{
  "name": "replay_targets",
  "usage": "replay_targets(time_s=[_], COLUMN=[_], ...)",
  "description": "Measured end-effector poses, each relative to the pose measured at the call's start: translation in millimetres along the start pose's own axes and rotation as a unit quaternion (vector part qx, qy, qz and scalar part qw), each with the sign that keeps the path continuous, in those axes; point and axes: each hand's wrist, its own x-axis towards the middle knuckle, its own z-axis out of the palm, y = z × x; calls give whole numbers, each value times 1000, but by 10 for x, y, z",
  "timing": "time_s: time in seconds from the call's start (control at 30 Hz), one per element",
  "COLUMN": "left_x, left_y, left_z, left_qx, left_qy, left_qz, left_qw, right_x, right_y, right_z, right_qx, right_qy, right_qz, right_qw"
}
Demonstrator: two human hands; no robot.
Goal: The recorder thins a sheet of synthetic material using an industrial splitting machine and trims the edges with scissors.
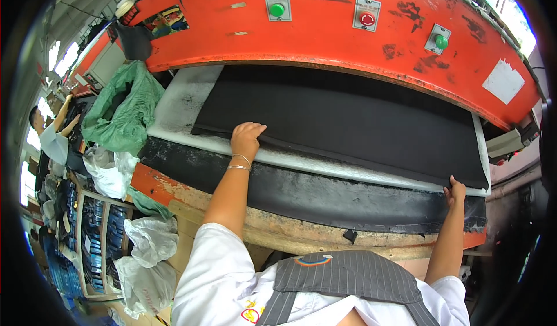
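Note:
A wide black sheet of material [348, 117] lies on a white board [180, 99] under the red machine. At the sheet's near edge, left of the middle, my left hand [247, 138] is closed with its fingers on the edge. My right hand [455, 191] pinches the same edge close to the near right corner. Between my hands the edge looks slightly lifted and folded. The far side of the sheet runs in beneath the machine's front beam, where it is hidden.
The red beam [232, 41] carries green buttons [277, 10] and a red button [366, 19]. Nearer me is a worn black ledge [348, 201] with a wooden edge. At left stand a green sack [125, 108], white bags [148, 242] and a rack [93, 245]; another person [55, 140] works beyond.

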Motion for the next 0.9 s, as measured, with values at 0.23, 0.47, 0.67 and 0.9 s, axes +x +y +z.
replay_targets(time_s=[0.23,0.47,0.67,0.9], left_x=[128,123,63,-86], left_y=[-111,-45,10,-125], left_z=[-19,-61,108,11], left_qx=[-42,-36,-40,-48], left_qy=[-36,-92,-77,-150], left_qz=[27,-34,-8,16], left_qw=[998,995,996,987], right_x=[-76,-102,-145,-473], right_y=[-165,-232,-179,-151], right_z=[150,273,198,331], right_qx=[12,23,22,142], right_qy=[41,82,133,95], right_qz=[30,59,-12,12], right_qw=[999,995,991,985])
